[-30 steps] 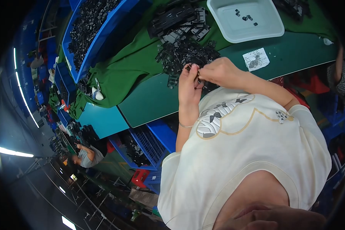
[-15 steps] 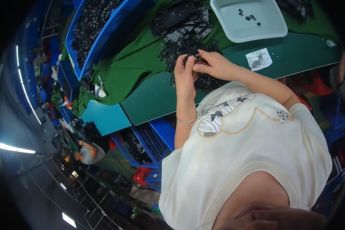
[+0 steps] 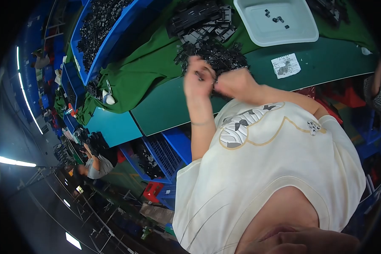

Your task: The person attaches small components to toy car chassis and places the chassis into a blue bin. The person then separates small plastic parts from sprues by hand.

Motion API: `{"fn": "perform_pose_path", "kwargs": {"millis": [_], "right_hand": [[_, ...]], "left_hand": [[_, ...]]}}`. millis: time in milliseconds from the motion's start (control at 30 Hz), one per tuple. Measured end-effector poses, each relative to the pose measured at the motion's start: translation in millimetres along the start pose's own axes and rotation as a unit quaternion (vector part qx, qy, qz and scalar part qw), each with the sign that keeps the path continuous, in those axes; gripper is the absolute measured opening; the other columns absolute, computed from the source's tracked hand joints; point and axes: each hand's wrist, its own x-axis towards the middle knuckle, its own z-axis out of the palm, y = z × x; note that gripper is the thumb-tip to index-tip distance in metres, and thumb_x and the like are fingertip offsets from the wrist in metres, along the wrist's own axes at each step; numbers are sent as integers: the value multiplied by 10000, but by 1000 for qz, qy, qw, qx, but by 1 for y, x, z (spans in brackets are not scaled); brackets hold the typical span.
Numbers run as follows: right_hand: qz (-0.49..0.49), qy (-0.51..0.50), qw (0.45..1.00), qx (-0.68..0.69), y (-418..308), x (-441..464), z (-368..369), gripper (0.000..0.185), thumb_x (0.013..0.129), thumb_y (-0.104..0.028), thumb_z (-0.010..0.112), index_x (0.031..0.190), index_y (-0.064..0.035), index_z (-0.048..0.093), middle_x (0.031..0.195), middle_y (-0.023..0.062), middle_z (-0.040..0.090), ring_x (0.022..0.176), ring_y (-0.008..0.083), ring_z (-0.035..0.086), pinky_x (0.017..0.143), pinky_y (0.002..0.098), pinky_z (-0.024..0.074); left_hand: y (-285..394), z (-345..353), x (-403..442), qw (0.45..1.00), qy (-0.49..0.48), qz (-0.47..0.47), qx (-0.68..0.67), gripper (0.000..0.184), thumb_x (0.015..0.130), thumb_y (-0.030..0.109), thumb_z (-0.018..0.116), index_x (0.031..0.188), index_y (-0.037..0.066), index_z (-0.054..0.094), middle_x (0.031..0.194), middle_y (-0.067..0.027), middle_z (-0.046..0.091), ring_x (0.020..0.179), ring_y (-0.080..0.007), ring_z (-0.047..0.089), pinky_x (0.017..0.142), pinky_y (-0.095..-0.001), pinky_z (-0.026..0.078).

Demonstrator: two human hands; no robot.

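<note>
My left hand (image 3: 200, 78), blurred by motion, is curled around a small black plastic part (image 3: 201, 75). Close beside it on the right is my right hand (image 3: 236, 86), closed and smeared; whatever its fingers hold is hidden. Both hands are at the near edge of a heap of small black plastic parts (image 3: 220, 55). Behind the heap lie larger black plastic pieces (image 3: 199, 19) on a green cloth (image 3: 144, 72).
A white tray (image 3: 262, 40) with several small black pieces stands at the back right, with a paper slip (image 3: 285, 66) in front. Back left is a blue bin (image 3: 108, 44) of black parts. A white object (image 3: 109, 99) lies on the cloth. A person (image 3: 97, 167) sits far left.
My left hand has shifted slightly left and tilted. My right hand has drawn back a little down from the heap, leaving a small gap between the fingers of both hands.
</note>
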Motion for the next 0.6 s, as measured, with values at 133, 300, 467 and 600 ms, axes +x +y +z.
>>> {"fn": "perform_pose_path", "kwargs": {"millis": [133,300,467,600], "right_hand": [[144,-23,981,127,-8,-3,-3,234,757,-148,496,549,-55,445,498,53,417,448,140,429,437,250,346],[441,-61,788,425,21,13,-4,191,850,-223,402,806,-51,471,656,-2,441,491,45,412,435,169,342],[446,-110,809,366,21,21,-4,223,842,-248,411,764,-46,465,610,-1,442,455,48,382,400,187,302],[462,-92,717,514,26,16,-4,245,841,-262,400,756,-44,473,595,5,449,452,59,377,407,193,303]], "left_hand": [[44,-5,5,993,-15,119,1,110,850,175,412,807,77,437,549,22,363,463,-60,278,403,-182,224],[4,30,-10,974,24,127,188,132,843,214,437,827,83,433,578,38,380,483,-49,321,428,-179,256],[-7,38,-13,934,57,142,324,155,838,238,445,821,84,436,613,34,412,487,-33,329,446,-167,277],[-14,33,-7,939,62,142,306,163,839,221,443,844,58,447,637,13,445,472,-34,327,420,-157,261]]}}
